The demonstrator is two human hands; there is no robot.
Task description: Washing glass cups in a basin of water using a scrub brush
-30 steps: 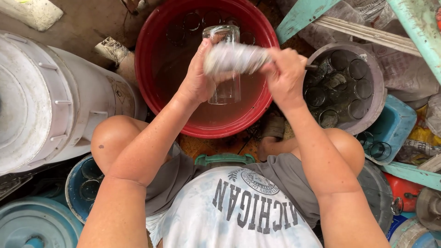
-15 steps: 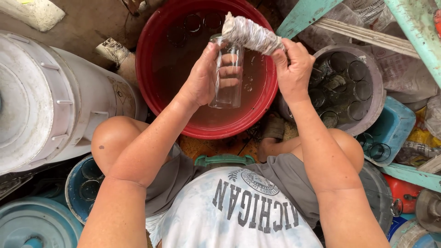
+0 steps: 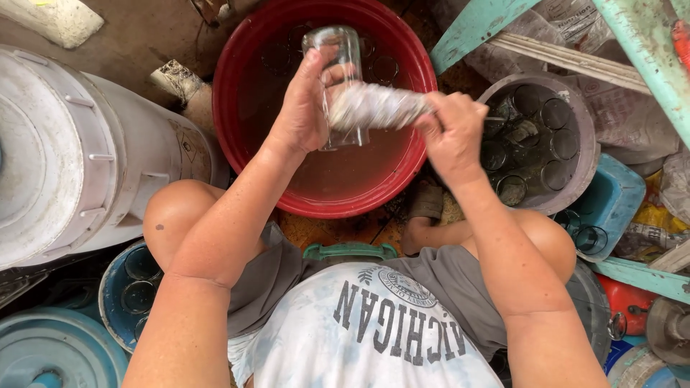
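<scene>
My left hand (image 3: 305, 104) grips a clear drinking glass (image 3: 338, 50) held upright over a red basin (image 3: 241, 136) of murky water. My right hand (image 3: 453, 133) holds a grey-white scrubbing cloth wad (image 3: 374, 106) pressed across the glass's side, between the two hands. More glasses lie sunk in the red basin's water behind the held one.
A grey round basin (image 3: 582, 136) with several glasses stands to the right. A white plastic drum (image 3: 65, 158) lies on its side at the left. A dark blue bowl (image 3: 115, 294) holding glasses sits at lower left, a light blue tub (image 3: 614, 197) at right, teal wooden bars (image 3: 474, 25) at upper right.
The cloth wad came down from the glass's rim to its side; half a second earlier it had been lifted up to the rim. The left hand kept the glass over the basin.
</scene>
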